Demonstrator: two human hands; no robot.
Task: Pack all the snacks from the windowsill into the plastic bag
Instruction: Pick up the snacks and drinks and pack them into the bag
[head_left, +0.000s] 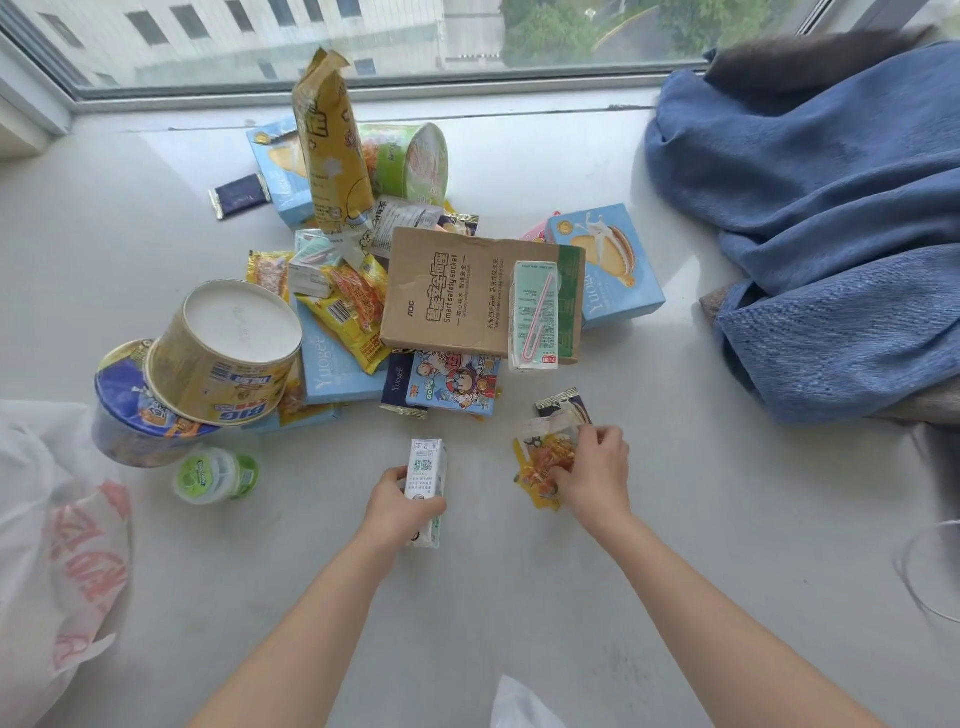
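On the windowsill (130, 218), the left hand (400, 512) grips a small drink carton (426, 478) around its stiff sides, while the right hand (592, 473) pinches crinkly snack packets (545, 457). Both loads look light; the packets seem slippery and best gathered by their edges. Most snacks still lie heaped behind, and the plastic bag (62, 545) waits at left.

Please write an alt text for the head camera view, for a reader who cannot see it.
A person's left hand grips a small drink carton while the right hand pinches an orange snack packet on a white windowsill. Behind them lies a heap of snack boxes, noodle cups and packets; a white plastic bag sits at the left.
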